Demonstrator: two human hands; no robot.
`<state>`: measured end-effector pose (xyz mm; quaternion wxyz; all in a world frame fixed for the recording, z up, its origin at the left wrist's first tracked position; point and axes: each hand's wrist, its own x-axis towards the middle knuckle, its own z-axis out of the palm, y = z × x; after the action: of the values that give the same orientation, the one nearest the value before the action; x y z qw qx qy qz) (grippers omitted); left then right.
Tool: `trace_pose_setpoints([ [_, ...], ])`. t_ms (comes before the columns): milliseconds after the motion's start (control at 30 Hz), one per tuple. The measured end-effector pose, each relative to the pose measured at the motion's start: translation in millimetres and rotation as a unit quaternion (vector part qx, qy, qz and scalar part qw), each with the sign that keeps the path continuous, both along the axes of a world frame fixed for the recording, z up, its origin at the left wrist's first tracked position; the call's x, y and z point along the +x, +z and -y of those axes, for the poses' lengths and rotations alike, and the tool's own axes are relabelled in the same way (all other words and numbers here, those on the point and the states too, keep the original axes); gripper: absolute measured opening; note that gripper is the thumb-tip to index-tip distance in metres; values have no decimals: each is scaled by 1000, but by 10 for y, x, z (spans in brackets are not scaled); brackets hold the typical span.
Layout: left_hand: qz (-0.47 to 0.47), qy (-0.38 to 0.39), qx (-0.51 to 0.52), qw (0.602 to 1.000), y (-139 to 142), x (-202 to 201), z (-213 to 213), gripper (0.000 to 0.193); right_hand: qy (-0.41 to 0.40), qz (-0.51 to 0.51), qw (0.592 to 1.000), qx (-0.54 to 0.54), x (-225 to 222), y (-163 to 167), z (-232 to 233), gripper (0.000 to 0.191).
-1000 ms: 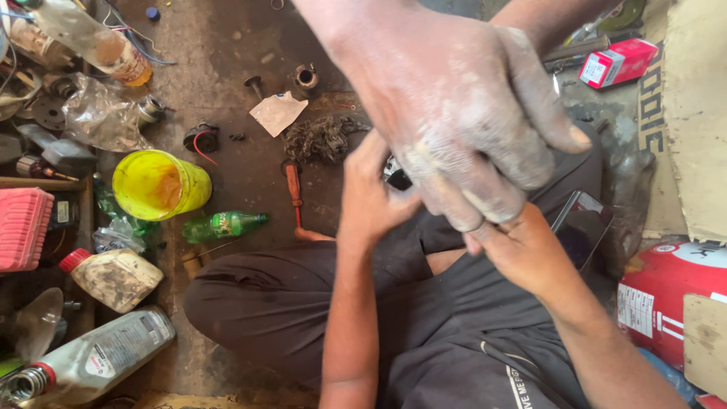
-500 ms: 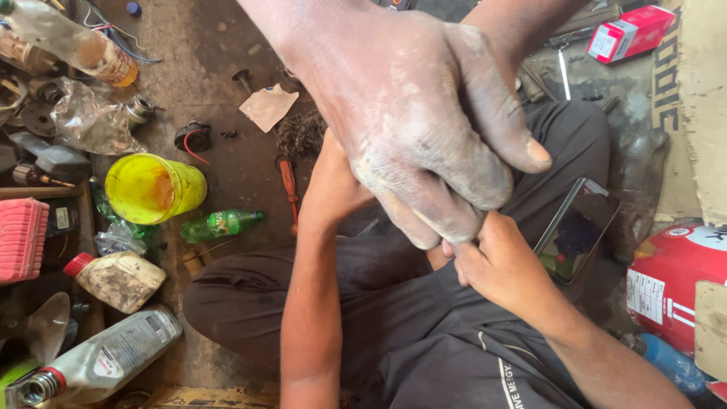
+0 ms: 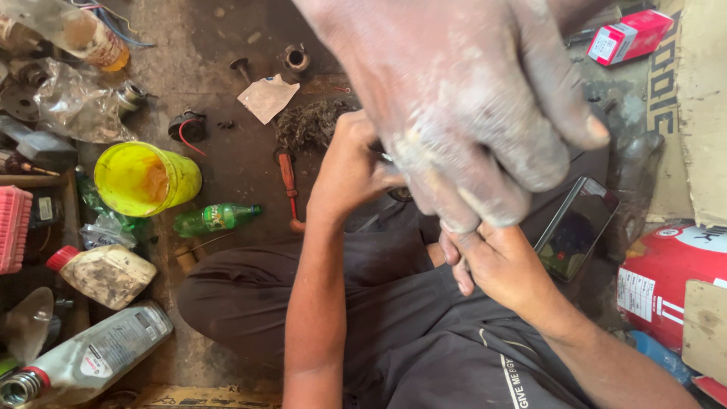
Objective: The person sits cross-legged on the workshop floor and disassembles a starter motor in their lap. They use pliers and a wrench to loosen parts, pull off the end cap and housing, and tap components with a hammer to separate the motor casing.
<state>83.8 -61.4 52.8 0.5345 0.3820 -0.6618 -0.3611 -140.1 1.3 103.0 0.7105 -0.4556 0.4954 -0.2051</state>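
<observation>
I judge the work to be mid-grip over my lap. My left hand [image 3: 350, 163] curls narrow around a small dark metal part [image 3: 385, 156]. It is mostly hidden by another person's dusty, pale-smeared hand [image 3: 469, 113]. My right hand [image 3: 500, 261] has loosely bent fingers [image 3: 460, 274]. I cannot tell what they hold. Any next move calls for a clear view.

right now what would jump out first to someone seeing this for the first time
A big dusty hand fills the top centre, close to the camera, above a seated person's two hands working together over their lap. To the left on the dirty floor sit a bright yellow tub and a green bottle. A phone lies at the person's right.
</observation>
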Motion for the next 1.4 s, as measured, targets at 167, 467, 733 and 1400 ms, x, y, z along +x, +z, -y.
trace_pose_setpoints([
  [167, 5, -1, -13, 1000, 35, 22, 14, 45, -45, 57, 994, 79, 10, 14, 48, 38],
  [467, 21, 2, 43, 999, -55, 75, -27, 53, -1, 16, 986, 168, -150, -27, 257, 24],
  [733, 1, 23, 109, 994, -342, -118, -369, 127, 61, -49, 965, 251, -174, -38, 387, 43],
  [1400, -9, 15, 96, 995, -251, -124, -288, 103, 18, -280, 419, 864, 1108, 977, 2016, 19],
])
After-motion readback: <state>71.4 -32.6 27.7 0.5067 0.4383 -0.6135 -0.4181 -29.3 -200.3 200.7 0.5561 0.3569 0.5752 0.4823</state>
